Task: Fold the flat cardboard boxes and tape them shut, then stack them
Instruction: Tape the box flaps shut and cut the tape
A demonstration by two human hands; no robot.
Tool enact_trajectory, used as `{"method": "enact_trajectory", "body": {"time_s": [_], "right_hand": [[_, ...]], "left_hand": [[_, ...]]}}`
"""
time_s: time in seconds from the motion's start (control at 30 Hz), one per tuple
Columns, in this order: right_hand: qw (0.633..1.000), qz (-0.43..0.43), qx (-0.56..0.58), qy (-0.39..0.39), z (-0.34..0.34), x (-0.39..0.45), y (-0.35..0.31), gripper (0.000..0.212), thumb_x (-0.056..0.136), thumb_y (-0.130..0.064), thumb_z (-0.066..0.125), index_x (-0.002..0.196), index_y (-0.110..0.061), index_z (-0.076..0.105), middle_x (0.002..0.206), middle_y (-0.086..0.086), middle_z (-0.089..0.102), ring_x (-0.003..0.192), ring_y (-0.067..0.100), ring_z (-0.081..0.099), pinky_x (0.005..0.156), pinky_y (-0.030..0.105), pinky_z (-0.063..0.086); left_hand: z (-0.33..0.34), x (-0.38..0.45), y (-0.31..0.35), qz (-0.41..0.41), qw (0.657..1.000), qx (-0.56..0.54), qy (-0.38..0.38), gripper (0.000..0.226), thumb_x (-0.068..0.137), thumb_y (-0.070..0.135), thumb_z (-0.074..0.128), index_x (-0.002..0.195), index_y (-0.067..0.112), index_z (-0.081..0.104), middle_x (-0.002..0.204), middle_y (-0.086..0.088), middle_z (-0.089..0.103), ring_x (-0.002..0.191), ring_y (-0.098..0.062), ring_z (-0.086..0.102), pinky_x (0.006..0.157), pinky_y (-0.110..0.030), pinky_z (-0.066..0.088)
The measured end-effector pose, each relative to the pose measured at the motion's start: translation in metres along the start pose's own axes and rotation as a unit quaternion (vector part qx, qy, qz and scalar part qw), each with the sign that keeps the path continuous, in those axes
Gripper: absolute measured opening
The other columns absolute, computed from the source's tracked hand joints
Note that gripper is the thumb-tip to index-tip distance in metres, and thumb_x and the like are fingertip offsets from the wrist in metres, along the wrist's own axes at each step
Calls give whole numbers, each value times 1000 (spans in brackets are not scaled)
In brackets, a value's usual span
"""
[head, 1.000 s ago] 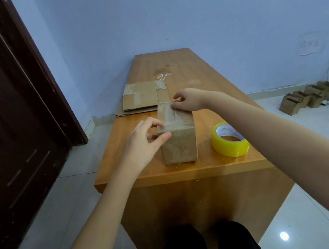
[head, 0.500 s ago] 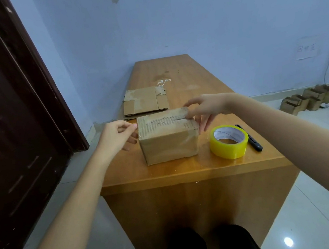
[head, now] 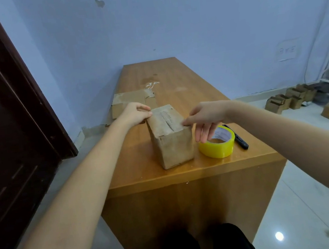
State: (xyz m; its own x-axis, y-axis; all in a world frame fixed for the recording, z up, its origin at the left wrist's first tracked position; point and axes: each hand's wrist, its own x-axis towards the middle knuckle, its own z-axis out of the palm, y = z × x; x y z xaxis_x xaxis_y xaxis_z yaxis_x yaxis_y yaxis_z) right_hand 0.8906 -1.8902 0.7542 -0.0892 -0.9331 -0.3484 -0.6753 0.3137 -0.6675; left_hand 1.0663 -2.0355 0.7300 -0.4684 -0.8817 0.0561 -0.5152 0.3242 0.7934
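- Head view: the folded cardboard box [head: 170,136] stands near the front edge of the wooden table [head: 187,175], its taped top seam running away from the person.
- The left hand [head: 135,114] grips the far-left top corner, fingers curled with the thumb closing on the edge, probably to stop the box from sliding or turning.
- The right hand [head: 206,116] pinches the right top edge between thumb and forefinger; the other fingers [head: 202,134] hang loosely apart down the right side. This looks like pressing a tape end flat or steadying the box.
- Just under those hanging fingers sits the yellow tape roll [head: 217,144], kept within easy reach, with a black pen-like tool [head: 237,137] beyond it.
- Past the left fingers lies flat cardboard [head: 131,101], apparently waiting to be folded.
- On the floor, well to the right, are more small boxes [head: 290,98].
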Motion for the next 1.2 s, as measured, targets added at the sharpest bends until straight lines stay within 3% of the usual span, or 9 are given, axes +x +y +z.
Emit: {"method": "enact_trajectory", "body": {"time_s": [0.2, 0.4, 0.5, 0.6, 0.67, 0.77, 0.93, 1.07, 1.2], "right_hand": [[1000, -14, -4, -9, 8, 1, 3, 40, 99, -38, 46, 106, 0, 56, 75, 10, 73, 60, 18, 69, 57, 28, 58], [999, -17, -42, 8, 8, -1, 11, 47, 100, -44, 40, 110, -2, 56, 75, 11, 72, 62, 22, 69, 59, 31, 58], [988, -41, -120, 92, 10, -4, 18, 52, 100, -50, 28, 108, -8, 57, 84, 9, 69, 77, 25, 67, 73, 37, 57], [943, -50, -247, 219, 3, -7, 34, 53, 97, -57, 28, 103, -13, 56, 97, 6, 64, 93, 25, 58, 81, 38, 48], [913, -24, -341, 223, -1, -10, 49, 63, 90, -66, 36, 124, -14, 50, 120, 8, 56, 114, 26, 49, 93, 40, 44], [910, 22, -387, 149, 3, -11, 76, 93, 77, -76, 47, 146, -17, 27, 140, 10, 42, 131, 29, 36, 103, 40, 37], [933, 30, -326, 146, 18, -4, 109, 115, 66, -77, 62, 151, -22, 8, 147, 6, 35, 130, 29, 40, 102, 40, 38], [965, -34, -174, 192, 29, -4, 121, 109, 64, -61, 77, 148, -25, 17, 142, -2, 39, 123, 22, 49, 96, 36, 43], [966, -100, 22, 237, 40, -4, 130, 107, 56, -42, 89, 143, -28, 28, 128, -7, 50, 113, 10, 55, 90, 25, 47]], "left_hand": [[16, 10, 5, 11, 1000, -12, 11, 23, 92, 13, 58, 113, 8, 64, 106, -6, 60, 102, -16, 55, 76, -20, 44], [19, -11, -3, 118, 989, 64, 62, 30, 91, 37, 58, 118, 25, 62, 134, 6, 51, 127, -14, 44, 106, -38, 36], [23, -50, 1, 213, 972, 84, 57, 33, 87, 49, 58, 113, 29, 65, 131, 13, 54, 124, -6, 45, 107, -40, 35], [28, -87, 3, 246, 949, 155, 125, 44, 79, 57, 62, 112, 28, 66, 125, 14, 58, 119, -4, 46, 99, -28, 32], [32, -103, 2, 248, 941, 163, 167, 48, 76, 59, 63, 113, 27, 66, 124, 14, 59, 118, -4, 47, 95, -24, 29], [43, -108, -8, 240, 939, 191, 153, 49, 78, 56, 64, 119, 28, 63, 128, 13, 56, 121, -4, 42, 94, -22, 23], [49, -107, -16, 252, 931, 205, 163, 39, 82, 47, 65, 114, 24, 66, 123, 8, 61, 116, -8, 46, 91, -21, 23], [44, -108, -18, 254, 929, 206, 173, 25, 89, 34, 61, 110, 20, 67, 116, 6, 63, 111, -11, 51, 89, -21, 27], [46, -104, -25, 285, 921, 196, 177, 20, 91, 20, 57, 107, 15, 69, 110, 0, 67, 109, -16, 57, 90, -25, 39]]}}
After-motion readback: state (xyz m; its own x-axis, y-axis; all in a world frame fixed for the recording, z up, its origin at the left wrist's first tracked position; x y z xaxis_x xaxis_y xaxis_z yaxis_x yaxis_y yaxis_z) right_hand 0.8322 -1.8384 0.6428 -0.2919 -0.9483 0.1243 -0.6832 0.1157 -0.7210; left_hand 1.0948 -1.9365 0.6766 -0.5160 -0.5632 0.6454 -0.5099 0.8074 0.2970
